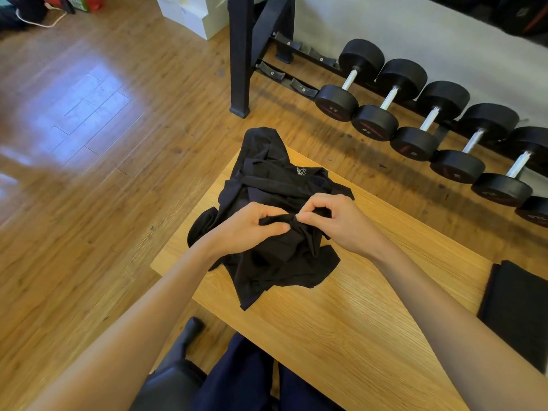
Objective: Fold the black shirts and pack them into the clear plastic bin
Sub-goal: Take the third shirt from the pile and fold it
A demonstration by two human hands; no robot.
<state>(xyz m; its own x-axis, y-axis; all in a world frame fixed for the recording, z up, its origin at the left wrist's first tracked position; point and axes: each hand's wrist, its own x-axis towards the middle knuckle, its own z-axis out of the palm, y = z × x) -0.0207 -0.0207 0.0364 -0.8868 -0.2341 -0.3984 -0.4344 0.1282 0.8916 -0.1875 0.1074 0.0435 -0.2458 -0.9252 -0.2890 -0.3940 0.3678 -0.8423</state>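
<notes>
A crumpled black shirt (275, 203) lies in a heap at the far left end of the wooden table (341, 321), one part hanging over the edge. My left hand (249, 229) grips a bunched fold of the cloth near the heap's middle. My right hand (335, 221) pinches the same bunch between thumb and fingertips, right beside the left. A folded black shirt (516, 310) rests flat at the table's right edge. The clear plastic bin is out of view.
A rack of several black dumbbells (415, 114) runs along the wall behind the table. A black steel post (240, 54) stands on the wood floor (89, 143) at the back. White boxes (195, 16) sit further off. My legs and a dark seat (178, 366) are below the table edge.
</notes>
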